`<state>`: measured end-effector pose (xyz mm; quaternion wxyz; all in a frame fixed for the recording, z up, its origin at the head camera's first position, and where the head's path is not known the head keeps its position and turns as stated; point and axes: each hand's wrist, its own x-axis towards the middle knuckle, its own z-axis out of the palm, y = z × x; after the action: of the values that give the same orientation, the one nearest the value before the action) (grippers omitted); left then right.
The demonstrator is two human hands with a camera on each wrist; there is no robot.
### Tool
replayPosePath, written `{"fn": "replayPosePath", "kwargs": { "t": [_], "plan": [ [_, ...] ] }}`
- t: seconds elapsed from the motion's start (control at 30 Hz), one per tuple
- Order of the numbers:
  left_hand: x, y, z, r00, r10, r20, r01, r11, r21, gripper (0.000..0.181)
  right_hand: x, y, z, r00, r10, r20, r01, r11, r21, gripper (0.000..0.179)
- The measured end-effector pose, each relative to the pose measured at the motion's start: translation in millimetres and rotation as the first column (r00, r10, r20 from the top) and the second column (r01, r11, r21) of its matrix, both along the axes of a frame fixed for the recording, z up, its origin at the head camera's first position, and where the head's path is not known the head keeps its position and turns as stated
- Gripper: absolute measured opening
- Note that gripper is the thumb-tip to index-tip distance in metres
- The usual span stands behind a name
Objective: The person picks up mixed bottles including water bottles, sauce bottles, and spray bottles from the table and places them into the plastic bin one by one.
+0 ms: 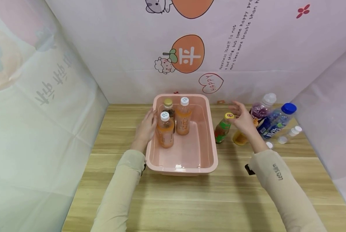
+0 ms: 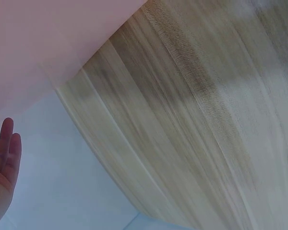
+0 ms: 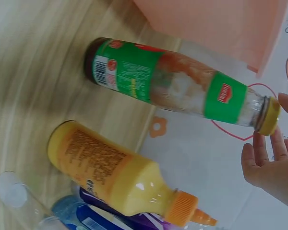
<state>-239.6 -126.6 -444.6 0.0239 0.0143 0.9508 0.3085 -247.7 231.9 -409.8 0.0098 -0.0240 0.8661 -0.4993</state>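
Note:
A pink plastic tub (image 1: 184,169) stands in the middle of the table. My left hand (image 1: 148,125) rests at its left rim; the left wrist view shows two extended fingers (image 2: 7,148) beside the tub wall. Inside are two white-capped bottles of orange drink (image 1: 165,133) and a dark bottle with a gold cap (image 1: 168,106). Right of the tub, a glass bottle with green labels and a yellow cap (image 3: 182,86) stands on the table. My right hand (image 1: 243,120) is at that cap, thumb and loosely bent fingers spread to either side of it.
Close behind my right hand stand a yellow squeeze bottle with an orange nozzle (image 3: 110,167), a purple bottle (image 1: 260,109) and a blue-capped bottle (image 1: 277,120). Small white-capped bottles (image 1: 294,130) stand farther right. Printed cloth walls (image 1: 149,80) border the table (image 1: 173,206).

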Motion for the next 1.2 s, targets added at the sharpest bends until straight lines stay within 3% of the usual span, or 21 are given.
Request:
{"fn": "replayPosePath", "kwargs": {
  "t": [0.43, 0.83, 1.2],
  "plan": [
    [-0.5, -1.3, -1.4, 1.000, 0.001, -0.003, -0.001, 1.000, 0.000, 0.050, 1.5, -4.2, -14.6, 0.999, -0.035, -0.016, 0.035, 0.999, 0.000, 0.080],
    [0.0, -1.2, -0.8, 1.000, 0.006, -0.002, -0.006, 1.000, 0.010, 0.050, 2.7, -6.7, -16.6, 0.993, -0.086, -0.086, 0.091, 0.994, 0.059, 0.078],
    [0.5, -1.0, 0.9, 1.000, 0.001, -0.002, -0.001, 1.000, 0.007, 0.050, 2.9, -8.9, -13.4, 0.979, -0.147, -0.143, 0.154, 0.987, 0.037, 0.071]
  ]
}}
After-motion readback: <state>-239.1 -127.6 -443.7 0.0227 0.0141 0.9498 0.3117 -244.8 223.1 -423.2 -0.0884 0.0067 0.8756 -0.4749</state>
